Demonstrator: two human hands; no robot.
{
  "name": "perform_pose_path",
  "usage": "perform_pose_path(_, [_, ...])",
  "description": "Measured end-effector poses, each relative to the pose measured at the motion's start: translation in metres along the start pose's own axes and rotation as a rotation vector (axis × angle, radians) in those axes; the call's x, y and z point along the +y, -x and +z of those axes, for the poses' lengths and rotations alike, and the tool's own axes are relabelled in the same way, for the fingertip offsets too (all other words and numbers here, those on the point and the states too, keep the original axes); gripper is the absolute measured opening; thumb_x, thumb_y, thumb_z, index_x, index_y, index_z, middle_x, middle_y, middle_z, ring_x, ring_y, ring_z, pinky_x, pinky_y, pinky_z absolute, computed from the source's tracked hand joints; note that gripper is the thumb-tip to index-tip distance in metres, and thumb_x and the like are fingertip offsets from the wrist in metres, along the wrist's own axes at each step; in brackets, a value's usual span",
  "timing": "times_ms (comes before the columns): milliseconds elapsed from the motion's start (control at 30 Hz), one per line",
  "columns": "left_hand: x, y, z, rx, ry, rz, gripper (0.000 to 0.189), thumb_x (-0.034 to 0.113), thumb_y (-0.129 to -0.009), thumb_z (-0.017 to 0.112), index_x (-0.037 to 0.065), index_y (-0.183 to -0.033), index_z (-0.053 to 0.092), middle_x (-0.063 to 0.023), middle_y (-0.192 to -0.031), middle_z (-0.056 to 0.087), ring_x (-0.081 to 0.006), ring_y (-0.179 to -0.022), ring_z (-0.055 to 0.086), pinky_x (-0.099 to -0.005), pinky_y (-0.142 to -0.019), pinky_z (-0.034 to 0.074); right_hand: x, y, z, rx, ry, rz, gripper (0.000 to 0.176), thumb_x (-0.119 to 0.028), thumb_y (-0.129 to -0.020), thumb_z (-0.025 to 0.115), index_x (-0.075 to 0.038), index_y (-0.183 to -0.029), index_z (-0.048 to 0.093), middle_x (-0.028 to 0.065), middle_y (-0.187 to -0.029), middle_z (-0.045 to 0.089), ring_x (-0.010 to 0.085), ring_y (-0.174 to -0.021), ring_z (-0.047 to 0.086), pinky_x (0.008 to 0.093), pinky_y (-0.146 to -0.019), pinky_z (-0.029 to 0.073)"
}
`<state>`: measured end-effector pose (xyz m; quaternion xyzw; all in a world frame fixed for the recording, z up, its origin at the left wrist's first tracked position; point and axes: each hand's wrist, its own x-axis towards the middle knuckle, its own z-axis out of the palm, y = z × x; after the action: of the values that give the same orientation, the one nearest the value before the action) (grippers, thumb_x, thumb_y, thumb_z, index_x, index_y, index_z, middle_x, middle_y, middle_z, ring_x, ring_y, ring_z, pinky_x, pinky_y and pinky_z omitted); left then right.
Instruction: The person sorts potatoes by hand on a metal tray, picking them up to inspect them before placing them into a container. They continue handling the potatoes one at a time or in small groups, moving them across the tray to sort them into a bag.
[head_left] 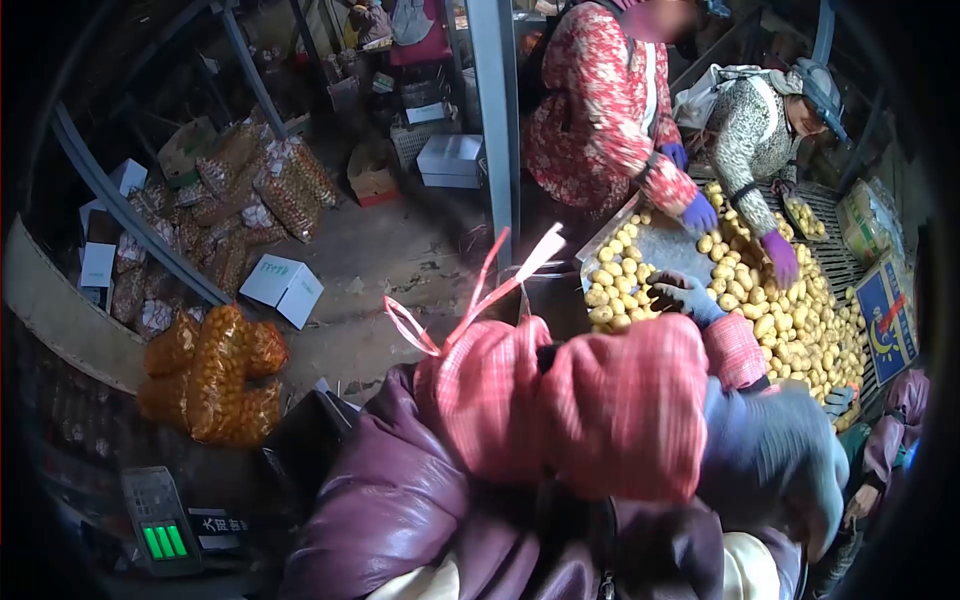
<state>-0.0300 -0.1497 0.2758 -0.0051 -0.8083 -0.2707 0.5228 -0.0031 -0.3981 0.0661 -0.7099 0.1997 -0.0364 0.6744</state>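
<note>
My right hand [685, 296], in a grey glove with dark fingertips, reaches over the sorting table. Its fingers are spread and slightly bent at the edge of a small group of potatoes [615, 280]. Close to the camera, my left hand [785, 455] wears a blue-grey glove, past a red plaid sleeve cover [625, 405]. Its fingers are smeared and turned away, so what they hold is hidden. Beyond it, a large heap of yellow potatoes [810, 325] covers the slatted table. A bare metal sheet [670, 245] lies between the potato groups.
Two people in purple gloves [780, 258] work across the table. At right, another person's sleeve [905, 405] shows beside a blue printed box [885, 320]. A steel post [495, 120] stands ahead. Filled net sacks [220, 375], white boxes [283, 288] and a lit scale [162, 525] are left.
</note>
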Motion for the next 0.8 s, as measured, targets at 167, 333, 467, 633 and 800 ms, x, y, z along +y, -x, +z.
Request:
perform_pose_path(167, [0.052,-0.021,0.000,-0.259,0.199,-0.203,0.022,0.022,-0.088,0.063,0.005,-0.102,0.067,-0.0105,-0.090,0.068,-0.0230,-0.087,0.066,-0.0329,-0.071,0.048,0.004,-0.007,0.007,0.008,0.009,0.055,0.026,-0.022,-0.094,0.066,-0.008,-0.115,0.062,0.0007,-0.098,0.067,0.0121,-0.078,0.063,0.0264,-0.060,0.052])
perform_pose_path(333, [0.024,-0.005,0.032,-0.036,-0.214,0.020,0.013,0.023,-0.069,0.070,0.019,-0.080,0.064,-0.0043,-0.075,0.064,-0.0279,-0.072,0.067,-0.0404,-0.059,0.052,0.013,-0.007,0.010,0.028,0.191,-0.075,0.033,-0.026,-0.093,0.064,-0.006,-0.119,0.063,0.0048,-0.097,0.066,0.0176,-0.089,0.066,0.0313,-0.071,0.055])
perform_pose_path(467, [0.015,0.009,0.040,0.114,-0.167,-0.026,0.011,0.023,-0.068,0.068,0.019,-0.078,0.063,-0.0050,-0.078,0.063,-0.0280,-0.075,0.065,-0.0399,-0.062,0.051,0.018,0.003,0.002,0.057,0.001,0.049,0.025,-0.026,-0.091,0.067,-0.008,-0.109,0.064,0.0013,-0.088,0.063,0.0121,-0.070,0.061,0.0269,-0.053,0.050])
perform_pose_path(633, [0.018,-0.001,0.055,0.048,-0.166,0.011,0.022,0.024,-0.065,0.067,0.011,-0.083,0.063,-0.0058,-0.082,0.064,-0.0259,-0.077,0.062,-0.0404,-0.070,0.051,0.019,0.002,0.006,0.081,0.062,0.010,0.023,-0.023,-0.093,0.064,-0.007,-0.109,0.064,0.0006,-0.090,0.064,0.0115,-0.071,0.063,0.0257,-0.052,0.049])
perform_pose_path(800, [0.003,0.044,0.006,-0.025,-0.221,-0.164,0.015,0.024,-0.072,0.063,0.013,-0.082,0.060,-0.0043,-0.077,0.060,-0.0247,-0.073,0.060,-0.0387,-0.067,0.048,0.042,0.014,-0.030,0.118,-0.176,-0.015,0.028,-0.020,-0.092,0.069,-0.004,-0.113,0.064,0.0033,-0.096,0.066,0.0104,-0.073,0.064,0.0238,-0.055,0.051])
